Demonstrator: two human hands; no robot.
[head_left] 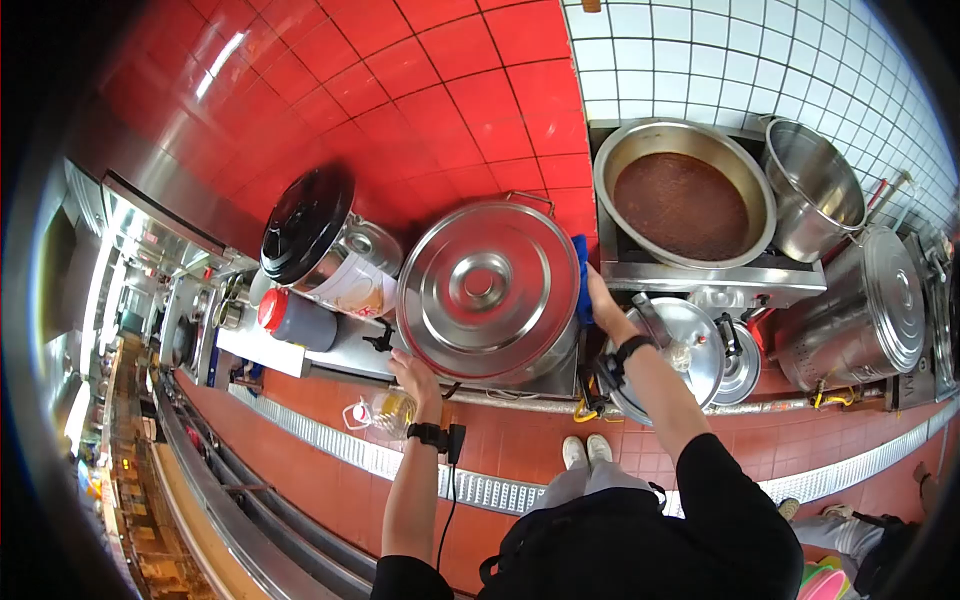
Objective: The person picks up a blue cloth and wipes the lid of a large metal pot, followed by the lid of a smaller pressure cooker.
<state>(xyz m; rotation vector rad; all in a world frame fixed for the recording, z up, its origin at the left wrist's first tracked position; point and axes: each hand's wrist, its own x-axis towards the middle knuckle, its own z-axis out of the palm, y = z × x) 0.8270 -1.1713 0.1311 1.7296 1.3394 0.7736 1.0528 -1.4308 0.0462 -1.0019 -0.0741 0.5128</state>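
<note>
A large steel pot with a shiny lid (482,287) stands on the counter before me. My right hand (602,300) presses a blue cloth (580,262) against the pot's right side. At the pot's lower left edge is my left hand (414,382), its fingers stretched out with nothing visible in them. Just beyond those fingers is a small black clip-like part (379,338). A clear plastic bottle of yellowish liquid (391,412) shows below my left hand, partly behind my wrist.
A wide pan of dark red-brown sauce (680,208) sits on the stove, beside a deep steel pot (815,185). Lidded pans (690,345) are below. A red-capped jar (300,320) and a black-lidded container (308,225) stand left. Another person's legs (845,535) appear lower right.
</note>
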